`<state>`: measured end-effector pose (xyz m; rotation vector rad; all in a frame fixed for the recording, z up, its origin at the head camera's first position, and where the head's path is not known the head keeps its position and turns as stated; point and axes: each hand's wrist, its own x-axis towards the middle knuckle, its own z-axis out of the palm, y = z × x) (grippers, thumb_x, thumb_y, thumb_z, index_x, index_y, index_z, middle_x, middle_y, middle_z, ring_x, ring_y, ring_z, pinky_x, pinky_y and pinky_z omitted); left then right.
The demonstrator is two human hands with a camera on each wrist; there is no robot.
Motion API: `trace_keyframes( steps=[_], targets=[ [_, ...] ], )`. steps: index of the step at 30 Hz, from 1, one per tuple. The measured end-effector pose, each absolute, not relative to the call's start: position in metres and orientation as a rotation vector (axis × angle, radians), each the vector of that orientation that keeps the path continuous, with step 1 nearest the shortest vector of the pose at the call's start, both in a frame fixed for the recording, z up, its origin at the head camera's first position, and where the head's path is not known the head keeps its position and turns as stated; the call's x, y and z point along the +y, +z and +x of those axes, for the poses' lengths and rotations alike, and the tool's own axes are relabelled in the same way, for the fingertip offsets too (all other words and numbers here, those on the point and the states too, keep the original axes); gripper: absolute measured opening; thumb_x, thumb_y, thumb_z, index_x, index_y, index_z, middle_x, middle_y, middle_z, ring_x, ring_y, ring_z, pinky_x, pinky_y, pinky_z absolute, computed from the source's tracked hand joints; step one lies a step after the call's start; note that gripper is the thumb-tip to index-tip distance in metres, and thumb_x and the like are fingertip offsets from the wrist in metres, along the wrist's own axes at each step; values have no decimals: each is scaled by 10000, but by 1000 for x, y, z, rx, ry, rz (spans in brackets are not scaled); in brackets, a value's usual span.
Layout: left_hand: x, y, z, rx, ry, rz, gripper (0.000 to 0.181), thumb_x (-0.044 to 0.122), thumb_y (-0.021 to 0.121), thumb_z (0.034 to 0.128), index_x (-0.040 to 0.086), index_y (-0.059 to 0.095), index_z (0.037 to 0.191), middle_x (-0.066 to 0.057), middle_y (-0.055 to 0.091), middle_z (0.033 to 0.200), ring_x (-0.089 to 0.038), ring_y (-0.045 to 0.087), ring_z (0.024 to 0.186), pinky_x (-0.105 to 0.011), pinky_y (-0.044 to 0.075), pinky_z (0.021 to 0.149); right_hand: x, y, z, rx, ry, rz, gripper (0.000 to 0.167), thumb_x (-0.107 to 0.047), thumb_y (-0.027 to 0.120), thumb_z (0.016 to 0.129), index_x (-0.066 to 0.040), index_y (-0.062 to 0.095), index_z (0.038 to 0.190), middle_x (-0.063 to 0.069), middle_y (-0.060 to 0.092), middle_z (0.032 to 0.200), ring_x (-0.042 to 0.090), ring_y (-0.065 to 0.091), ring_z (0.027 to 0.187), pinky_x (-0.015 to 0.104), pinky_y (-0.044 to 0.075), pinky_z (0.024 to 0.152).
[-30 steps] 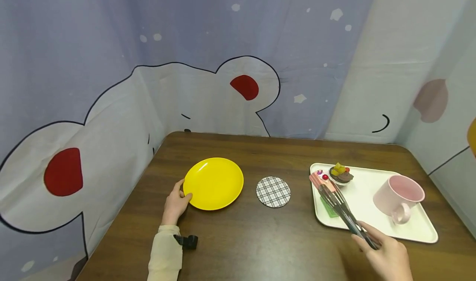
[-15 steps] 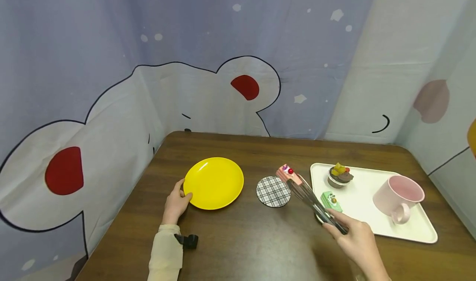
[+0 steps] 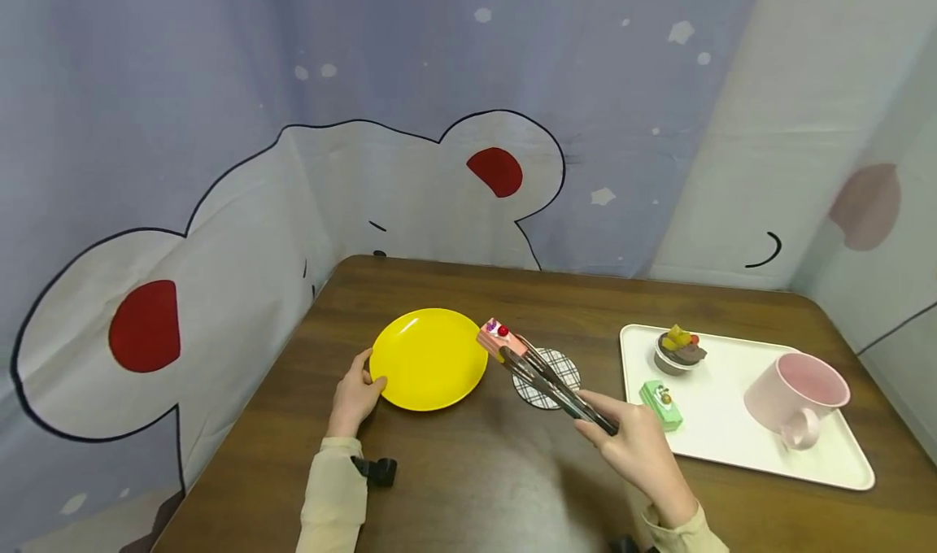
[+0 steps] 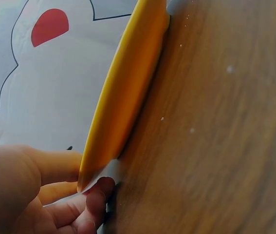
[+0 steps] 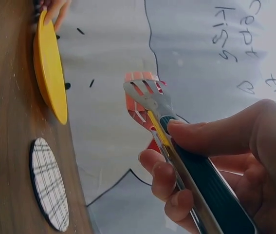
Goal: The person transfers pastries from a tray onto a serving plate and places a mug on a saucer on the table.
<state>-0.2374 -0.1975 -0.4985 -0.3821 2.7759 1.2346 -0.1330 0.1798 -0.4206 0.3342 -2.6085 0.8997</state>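
Observation:
My left hand (image 3: 355, 398) pinches the left rim of a yellow plate (image 3: 428, 359); in the left wrist view the thumb lies on top of the rim (image 4: 111, 102) and fingers curl beneath it. My right hand (image 3: 635, 447) grips a pair of metal tongs (image 3: 556, 390) with dark handles. Between the tongs' slotted tips is a pink slice of toy cake (image 3: 501, 337) with a red cherry, held in the air by the plate's right edge. Below the tongs, partly covered by them, lies a round plaid coaster (image 3: 560, 366).
On the right of the wooden table (image 3: 468, 488) stands a white tray (image 3: 732, 447). It bears a fruit-topped chocolate cupcake (image 3: 677, 350), a green toy cake (image 3: 662, 405) and a pink mug (image 3: 794, 398). A printed curtain (image 3: 395, 187) hangs behind the table.
My right hand has carried the tongs and the pink cake left, from over the tray past the coaster to the plate's edge. My left hand has stayed on the plate's rim.

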Motion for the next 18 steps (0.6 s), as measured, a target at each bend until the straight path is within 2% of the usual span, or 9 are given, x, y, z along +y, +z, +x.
trace_keyframes(
  steps=[4, 9, 18],
  targets=[
    [-197, -500, -238, 2771, 1240, -387, 629, 173, 558, 945, 71, 291, 1505, -122, 531, 907, -217, 477, 733, -320, 381, 674, 171, -421, -142, -2610, 909, 371, 339, -95, 794, 729, -64, 749, 1064, 107, 754, 973, 174, 697, 780, 326, 524, 669],
    [-197, -501, -238, 2773, 1246, -391, 626, 186, 558, 949, 74, 295, 1506, -132, 543, 929, -222, 485, 748, -324, 386, 686, 159, -424, -153, -2616, 925, 413, 327, -108, 786, 746, -67, 748, 1069, 131, 747, 1001, 291, 724, 872, 426, 540, 749],
    [-200, -503, -236, 2784, 1267, -365, 595, 281, 501, 990, 80, 300, 1513, -150, 564, 959, -221, 490, 746, -324, 394, 692, 131, -453, -174, -2693, 983, 411, 299, -97, 767, 758, -67, 750, 1055, 95, 750, 1016, 279, 711, 943, 424, 530, 824]
  ],
)
